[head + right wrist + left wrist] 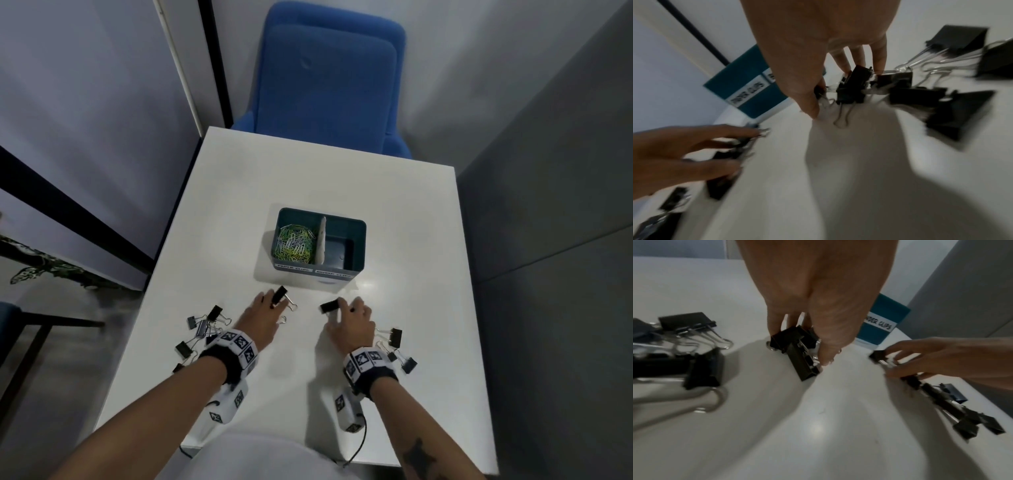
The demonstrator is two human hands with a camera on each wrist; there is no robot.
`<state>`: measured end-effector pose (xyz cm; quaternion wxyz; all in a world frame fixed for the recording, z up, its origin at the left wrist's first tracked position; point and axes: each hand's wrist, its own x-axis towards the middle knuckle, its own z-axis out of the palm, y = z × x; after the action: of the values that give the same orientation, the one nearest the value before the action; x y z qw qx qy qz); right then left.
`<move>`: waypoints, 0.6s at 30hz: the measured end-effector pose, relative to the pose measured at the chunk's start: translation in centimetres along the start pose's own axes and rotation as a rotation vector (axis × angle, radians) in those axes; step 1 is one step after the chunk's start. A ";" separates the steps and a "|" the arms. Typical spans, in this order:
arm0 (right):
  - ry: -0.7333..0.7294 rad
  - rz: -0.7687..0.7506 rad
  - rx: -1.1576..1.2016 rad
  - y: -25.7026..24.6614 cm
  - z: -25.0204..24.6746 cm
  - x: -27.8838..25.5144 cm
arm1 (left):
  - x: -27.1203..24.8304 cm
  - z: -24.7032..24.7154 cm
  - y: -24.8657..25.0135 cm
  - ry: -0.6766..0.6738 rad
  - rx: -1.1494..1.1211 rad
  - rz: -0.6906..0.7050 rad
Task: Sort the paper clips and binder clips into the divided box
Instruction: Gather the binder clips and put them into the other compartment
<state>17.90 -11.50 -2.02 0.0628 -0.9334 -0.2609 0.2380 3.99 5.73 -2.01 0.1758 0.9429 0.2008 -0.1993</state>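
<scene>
Teal divided box (356,236), labels "PAPER CLIPS", "BINDER CLIPS"

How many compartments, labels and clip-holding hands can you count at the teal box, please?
Compartments in the divided box: 2
Labels on its front: 2
Hands gripping a binder clip: 2, left hand and right hand
Total: 6

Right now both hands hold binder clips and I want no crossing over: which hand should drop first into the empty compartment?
Probably the right hand: its binder clip sits nearer the box's empty right compartment. The left hand would cross over.
</scene>
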 end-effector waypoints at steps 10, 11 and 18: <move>0.118 0.158 0.038 5.9 -3.5 -1.0 | -4.5 -3.3 -5.2 0.169 0.028 -0.253; 0.093 0.211 0.019 7.4 -3.8 -1.2 | -5.2 -3.2 -6.2 0.171 0.014 -0.320; -0.069 0.390 0.021 11.4 -2.3 -3.3 | -8.3 -0.1 -9.2 -0.051 -0.180 -0.479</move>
<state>21.76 -22.96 -1.37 0.0164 -0.9569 -0.0746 0.2804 -7.02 11.09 -0.49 0.2118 0.8436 0.4310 -0.2401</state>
